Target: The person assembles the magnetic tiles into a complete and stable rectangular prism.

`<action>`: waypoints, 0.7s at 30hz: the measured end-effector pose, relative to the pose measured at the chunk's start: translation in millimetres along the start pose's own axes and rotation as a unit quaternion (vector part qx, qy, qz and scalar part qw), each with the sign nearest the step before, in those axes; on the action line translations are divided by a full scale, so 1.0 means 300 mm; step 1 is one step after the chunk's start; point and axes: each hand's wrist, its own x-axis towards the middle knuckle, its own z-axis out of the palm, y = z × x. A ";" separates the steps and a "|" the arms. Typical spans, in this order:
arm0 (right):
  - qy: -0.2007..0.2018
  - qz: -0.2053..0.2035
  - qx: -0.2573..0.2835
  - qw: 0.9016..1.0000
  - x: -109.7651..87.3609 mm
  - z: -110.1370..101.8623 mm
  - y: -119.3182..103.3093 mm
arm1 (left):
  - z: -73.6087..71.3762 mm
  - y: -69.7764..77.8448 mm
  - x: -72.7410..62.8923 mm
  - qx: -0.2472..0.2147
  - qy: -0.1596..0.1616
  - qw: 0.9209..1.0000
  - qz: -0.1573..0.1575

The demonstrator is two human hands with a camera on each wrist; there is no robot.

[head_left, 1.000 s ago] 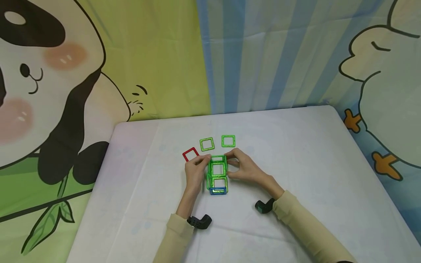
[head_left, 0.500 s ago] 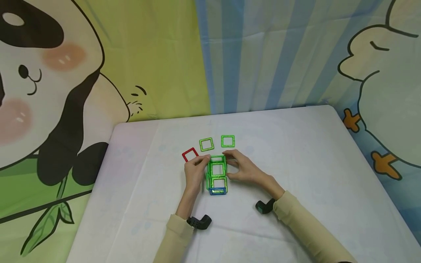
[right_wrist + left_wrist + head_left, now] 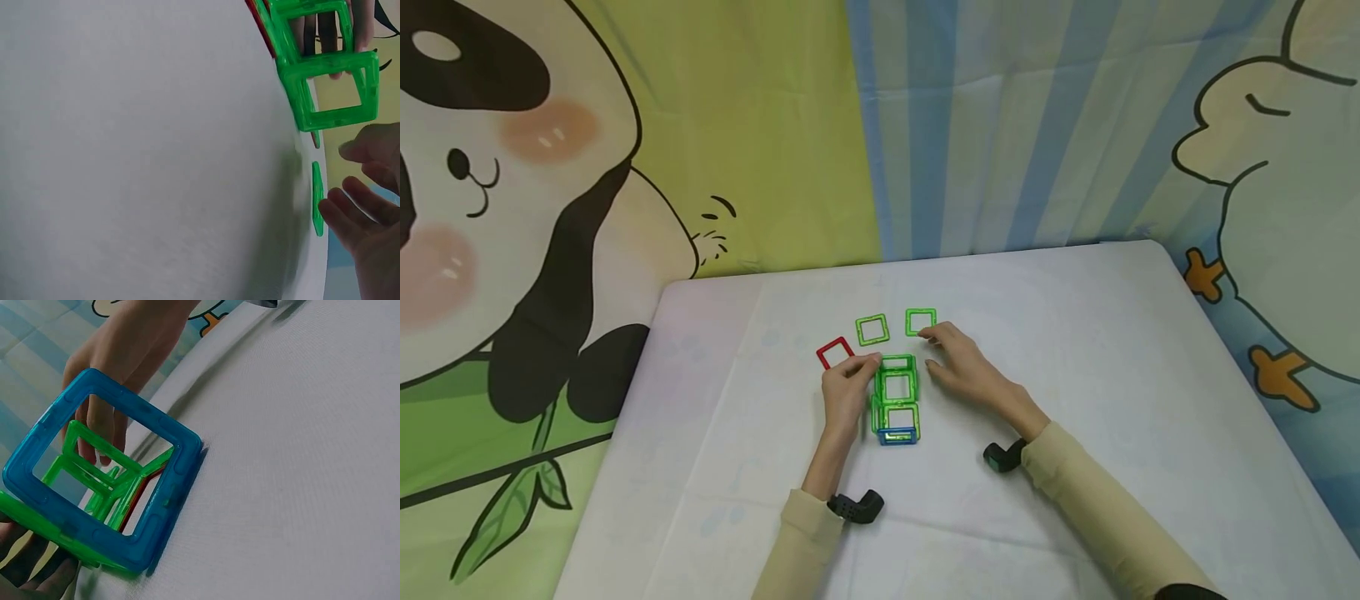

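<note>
A structure of square magnetic tiles [image 3: 897, 403] stands on the table, mostly green frames with a blue tile [image 3: 165, 506] upright at its near end. My left hand [image 3: 844, 396] holds the far left side of it, thumb and index finger at the top corner. Red edges show low on the structure in both wrist views. My right hand [image 3: 968, 367] is off the structure, its fingers apart and holding nothing. Its fingertips reach the near edge of a loose green tile [image 3: 909, 323], which lies flat behind the structure.
Another loose green tile [image 3: 859, 332] lies left of the first. A red tile [image 3: 830, 344] lies beside the left hand, partly covered by it. The white-covered table [image 3: 1112, 350] backs onto a printed curtain [image 3: 985, 125].
The right hand has let go of the structure's right side and moved away and forward to the loose green tile. The left hand and the structure have stayed in place.
</note>
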 end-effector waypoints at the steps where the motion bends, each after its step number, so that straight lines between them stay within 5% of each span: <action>1: 0.002 0.002 -0.011 1.000 0.009 -0.003 0.003 | 0.000 0.000 0.000 0.000 0.000 1.000 0.001; 21: -0.040 0.055 -0.128 0.989 0.156 0.008 0.050 | -0.003 0.003 0.001 0.007 -0.004 1.000 0.003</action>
